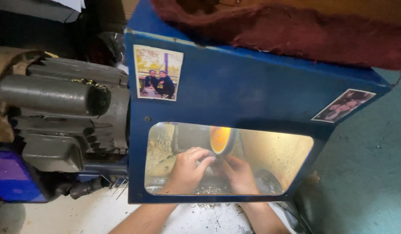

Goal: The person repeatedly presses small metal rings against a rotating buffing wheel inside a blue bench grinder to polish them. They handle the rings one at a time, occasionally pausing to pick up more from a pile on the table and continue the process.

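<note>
Small workpiece point(217, 159) is sitting pinched between both hands, right under the yellow-orange round polishing wheel point(220, 139), inside the lit chamber; too small and hidden by fingers to tell its shape or material. It's seen through the clear rectangular window point(274, 151) of the blue metal hood point(252, 86).

Left hand point(187, 169) is reaching up into the chamber, fingers curled narrow, fingertips closing on the piece just below the wheel. Right hand point(239, 173) is coming in from the other side, fingers bent in tight, tips meeting the left hand's at the piece. Both forearms are passing under the hood's lower edge, angling inward so the hands are converging at the wheel.

Outward: two photo prints are stuck on the hood, one upper left point(158, 72), one at the right edge point(343, 105). Grey ribbed electric motor point(66, 112) is sitting just left of the hood. Dark red fuzzy cloth point(296, 30) is lying across the top. Teal floor point(369, 173) is showing at right.
</note>
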